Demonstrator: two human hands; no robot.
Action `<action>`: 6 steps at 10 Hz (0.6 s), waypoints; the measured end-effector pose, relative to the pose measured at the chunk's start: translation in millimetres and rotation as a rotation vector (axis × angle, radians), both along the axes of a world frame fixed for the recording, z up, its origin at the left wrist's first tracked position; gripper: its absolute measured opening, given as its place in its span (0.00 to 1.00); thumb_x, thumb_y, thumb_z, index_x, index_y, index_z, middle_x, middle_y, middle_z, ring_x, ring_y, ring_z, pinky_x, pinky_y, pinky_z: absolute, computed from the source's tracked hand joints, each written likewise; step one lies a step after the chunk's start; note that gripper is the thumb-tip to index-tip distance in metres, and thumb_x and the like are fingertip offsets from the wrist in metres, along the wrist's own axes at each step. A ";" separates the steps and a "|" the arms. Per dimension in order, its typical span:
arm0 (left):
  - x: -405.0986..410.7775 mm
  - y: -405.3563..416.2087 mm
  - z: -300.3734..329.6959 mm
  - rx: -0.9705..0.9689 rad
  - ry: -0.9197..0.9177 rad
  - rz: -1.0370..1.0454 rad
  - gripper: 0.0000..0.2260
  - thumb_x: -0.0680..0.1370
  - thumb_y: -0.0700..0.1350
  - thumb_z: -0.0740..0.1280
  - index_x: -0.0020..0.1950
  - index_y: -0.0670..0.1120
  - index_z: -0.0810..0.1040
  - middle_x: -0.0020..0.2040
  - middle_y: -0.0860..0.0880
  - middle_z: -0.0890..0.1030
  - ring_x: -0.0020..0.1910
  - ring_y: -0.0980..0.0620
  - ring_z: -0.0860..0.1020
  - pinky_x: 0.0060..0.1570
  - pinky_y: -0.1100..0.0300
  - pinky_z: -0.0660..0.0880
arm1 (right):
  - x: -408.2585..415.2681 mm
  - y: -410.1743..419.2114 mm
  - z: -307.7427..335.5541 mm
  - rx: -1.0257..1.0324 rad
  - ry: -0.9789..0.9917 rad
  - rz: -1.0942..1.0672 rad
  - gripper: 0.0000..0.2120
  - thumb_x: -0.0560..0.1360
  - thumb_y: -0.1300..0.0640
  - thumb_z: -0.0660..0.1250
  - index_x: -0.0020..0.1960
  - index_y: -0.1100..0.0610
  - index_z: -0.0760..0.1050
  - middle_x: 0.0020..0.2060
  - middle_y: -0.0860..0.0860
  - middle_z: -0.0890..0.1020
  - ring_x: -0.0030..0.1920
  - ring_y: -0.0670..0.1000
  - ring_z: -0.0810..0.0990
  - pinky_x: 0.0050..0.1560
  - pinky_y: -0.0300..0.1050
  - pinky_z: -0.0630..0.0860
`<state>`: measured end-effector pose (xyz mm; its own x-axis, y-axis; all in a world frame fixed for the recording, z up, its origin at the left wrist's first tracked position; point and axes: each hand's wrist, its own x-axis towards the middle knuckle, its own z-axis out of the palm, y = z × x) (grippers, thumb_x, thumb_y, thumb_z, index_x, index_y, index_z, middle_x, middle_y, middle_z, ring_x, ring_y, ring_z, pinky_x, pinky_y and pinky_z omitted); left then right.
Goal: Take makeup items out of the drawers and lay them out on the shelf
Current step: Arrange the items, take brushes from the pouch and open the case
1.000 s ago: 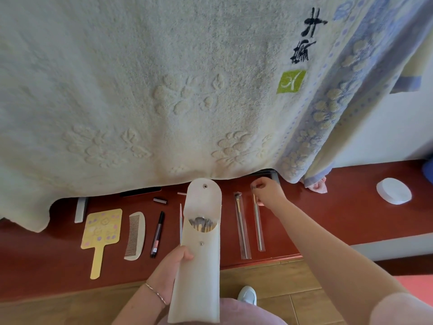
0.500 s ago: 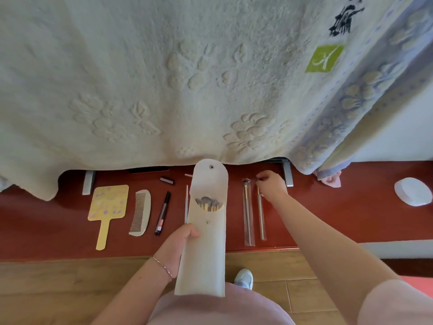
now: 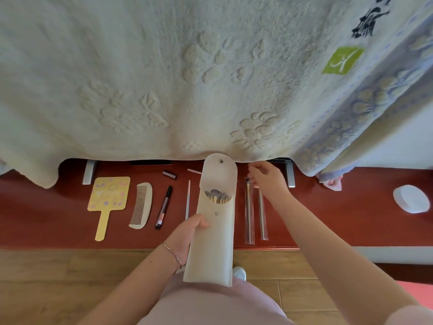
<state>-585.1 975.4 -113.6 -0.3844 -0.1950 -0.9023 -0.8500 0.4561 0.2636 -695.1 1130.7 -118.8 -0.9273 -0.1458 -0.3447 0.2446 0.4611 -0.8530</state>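
Left hand (image 3: 187, 235) grasping pouch (image 3: 214, 221) upright, keeping brushes (image 3: 218, 196) reachable; right hand (image 3: 269, 179) released, empty, above shelf (image 3: 328, 214) rear edge.

A cream embossed towel (image 3: 164, 78) hung across the top, a blue-patterned towel (image 3: 375, 109) beside it, above the wooden floor (image 3: 58, 277).
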 end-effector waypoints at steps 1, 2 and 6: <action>-0.3 2.7 0.4 0.036 0.013 0.186 0.18 0.81 0.35 0.53 0.69 0.26 0.61 0.71 0.36 0.65 0.70 0.44 0.67 0.65 0.62 0.64 | 6.0 -20.9 14.3 -0.104 -0.060 0.048 0.14 0.75 0.53 0.66 0.60 0.52 0.73 0.45 0.47 0.81 0.48 0.50 0.81 0.52 0.47 0.79; 6.1 4.1 3.6 0.107 -0.017 0.170 0.14 0.81 0.33 0.51 0.60 0.28 0.71 0.61 0.33 0.73 0.59 0.49 0.78 0.53 0.71 0.72 | 9.3 -34.4 20.0 -0.273 -0.192 -0.047 0.19 0.74 0.56 0.68 0.64 0.54 0.70 0.52 0.53 0.80 0.54 0.55 0.80 0.55 0.51 0.78; 53.2 -9.7 11.4 0.722 0.296 0.760 0.09 0.77 0.38 0.57 0.51 0.45 0.74 0.45 0.45 0.78 0.44 0.47 0.76 0.44 0.55 0.75 | 53.9 -30.5 44.9 -0.076 0.159 0.376 0.09 0.75 0.56 0.68 0.44 0.41 0.80 0.43 0.40 0.83 0.45 0.38 0.79 0.47 0.31 0.74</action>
